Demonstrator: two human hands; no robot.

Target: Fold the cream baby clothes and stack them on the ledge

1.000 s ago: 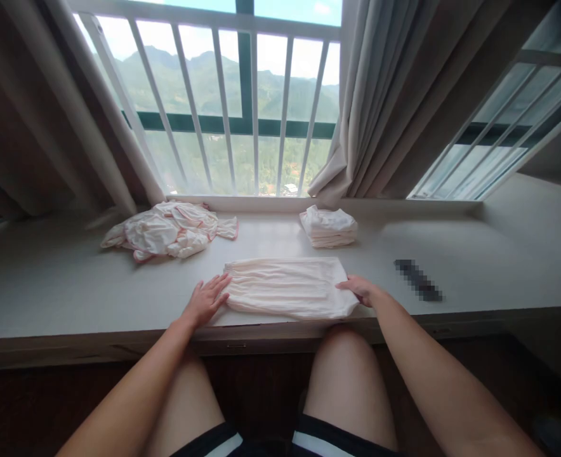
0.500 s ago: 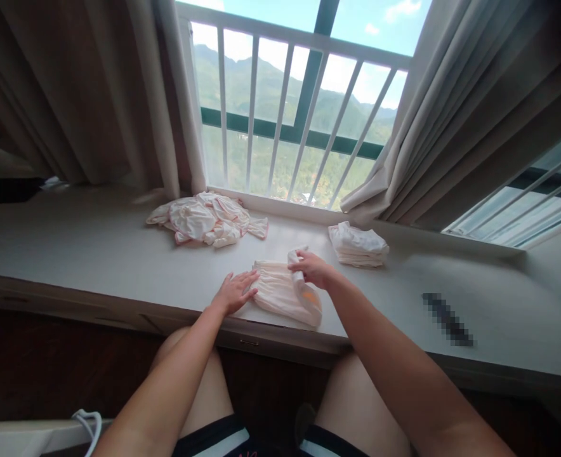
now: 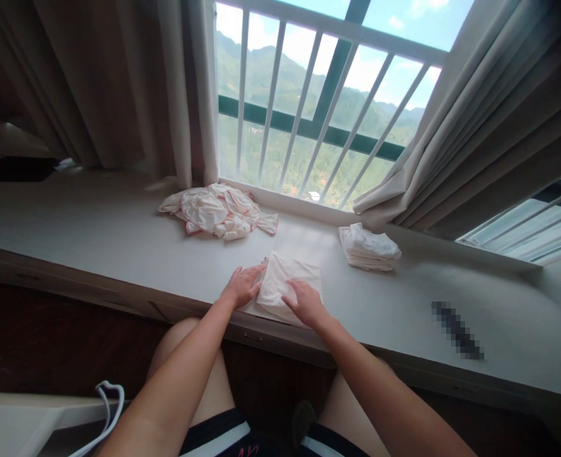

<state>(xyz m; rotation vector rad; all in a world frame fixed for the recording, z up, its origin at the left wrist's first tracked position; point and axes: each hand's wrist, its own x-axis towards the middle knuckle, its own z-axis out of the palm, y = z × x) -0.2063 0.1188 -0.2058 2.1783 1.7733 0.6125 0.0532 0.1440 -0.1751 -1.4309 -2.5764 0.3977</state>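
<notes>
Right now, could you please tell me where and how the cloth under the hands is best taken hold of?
I'd pinch the cloth by its right edge, coming from the right: it lies flat, so an edge probably grips easiest. That one looks mostly uncovered, while the left hand is at the left edge, the right hand on top.

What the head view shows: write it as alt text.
Left hand touches the edge of a folded white cloth on a pale ledge while the right hand rests on top. Beyond lie a loose cloth heap, left, and a folded stack, right, near a barred window.
</notes>
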